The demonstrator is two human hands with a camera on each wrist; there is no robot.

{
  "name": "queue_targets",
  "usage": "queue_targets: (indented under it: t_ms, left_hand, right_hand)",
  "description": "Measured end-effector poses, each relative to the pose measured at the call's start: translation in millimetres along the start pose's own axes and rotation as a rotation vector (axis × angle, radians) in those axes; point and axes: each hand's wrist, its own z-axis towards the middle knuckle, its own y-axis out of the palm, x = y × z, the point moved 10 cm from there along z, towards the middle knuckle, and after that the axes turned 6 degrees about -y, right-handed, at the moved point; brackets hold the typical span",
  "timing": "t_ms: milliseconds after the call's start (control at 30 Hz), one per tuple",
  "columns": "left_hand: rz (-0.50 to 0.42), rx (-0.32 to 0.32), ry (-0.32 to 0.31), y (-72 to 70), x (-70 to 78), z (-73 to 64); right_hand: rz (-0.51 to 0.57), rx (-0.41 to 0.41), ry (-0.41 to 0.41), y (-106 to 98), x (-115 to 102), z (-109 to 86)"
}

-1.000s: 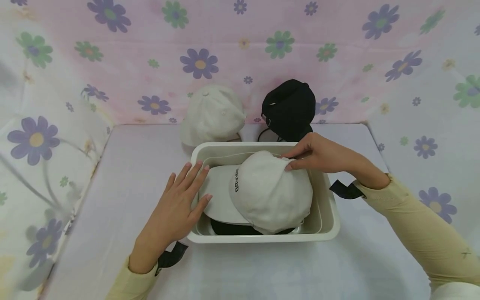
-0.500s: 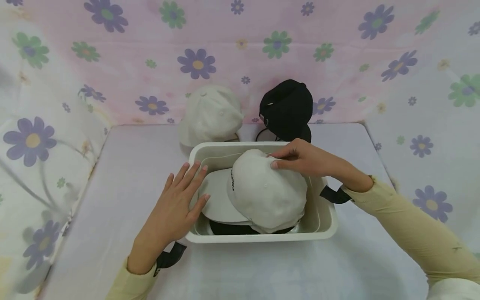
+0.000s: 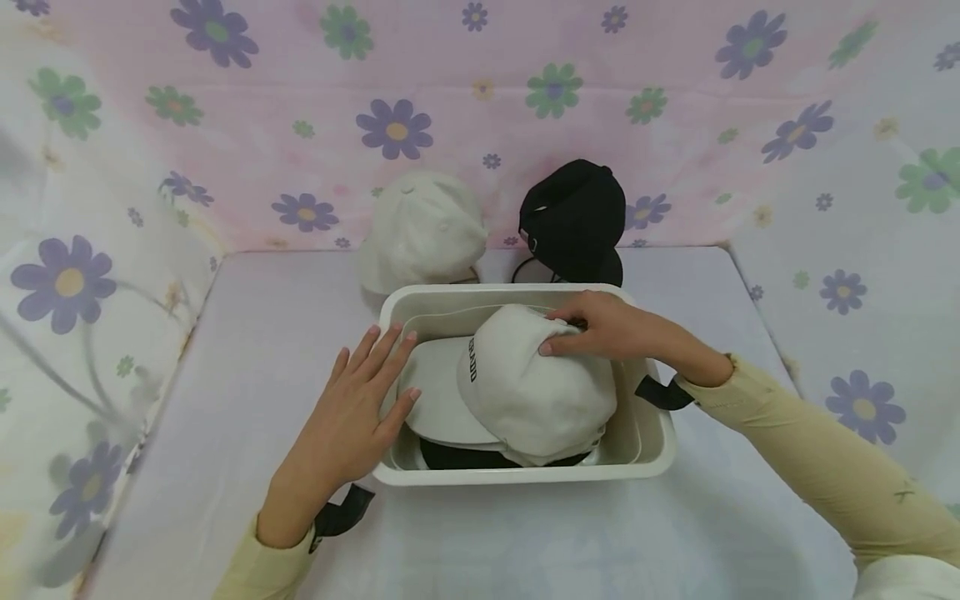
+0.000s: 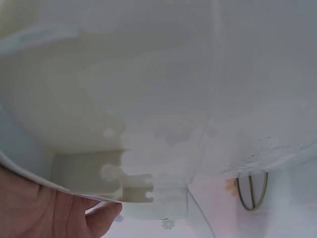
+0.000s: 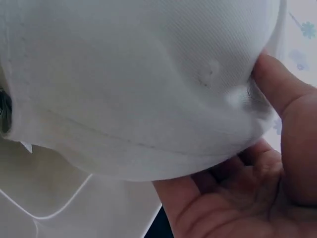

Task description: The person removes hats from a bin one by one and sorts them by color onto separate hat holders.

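Observation:
A white baseball cap (image 3: 543,383) with dark lettering on its front lies in a cream plastic tub (image 3: 525,476), its brim toward the left. My right hand (image 3: 618,327) pinches the cloth of its crown between thumb and fingers on the upper right side. Close up in the right wrist view, the thumb presses a fold into the white cap (image 5: 124,99) while the fingers are under its edge. My left hand (image 3: 347,421) rests at the tub's left rim, fingers spread and straight, beside the brim. Something black (image 3: 465,457) shows beneath the cap.
Behind the tub another white cap (image 3: 427,225) sits at the left and a black cap (image 3: 577,217) at the right, with thin wire beneath them. A flower-print cloth (image 3: 480,125) hangs at the back and sides of the table (image 3: 277,333).
My right hand has shifted left and slightly nearer me on the crown. The crown tipped left, hiding part of the lettering, and now sits back with the lettering visible. My left hand stays put.

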Motion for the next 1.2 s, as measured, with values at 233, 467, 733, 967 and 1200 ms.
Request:
queue_targets:
  t_ms: [233, 467, 733, 967, 1200]
  left_hand:
    - [0.002, -0.001, -0.007, 0.7, -1.3, -1.1]
    - [0.036, 0.007, -0.010, -1.5, 0.7, -1.4]
    - [0.070, 0.035, 0.010, -4.3, 2.2, -2.3]
    - [0.082, 0.043, 0.011, -5.7, 3.1, -4.1]
    - [0.084, 0.044, -0.007, -5.4, 1.5, -4.1]
  right_hand:
    - [0.057, 0.047, -0.019, -8, 0, -2.0]
    - [0.126, 0.089, -0.038, -19, -5, -8.8]
    - [0.147, 0.184, -0.042, -31, -14, -15.9]
    - [0.165, 0.231, -0.055, -45, -29, -27.8]
    - [0.157, 0.294, -0.067, -64, -47, -40.5]
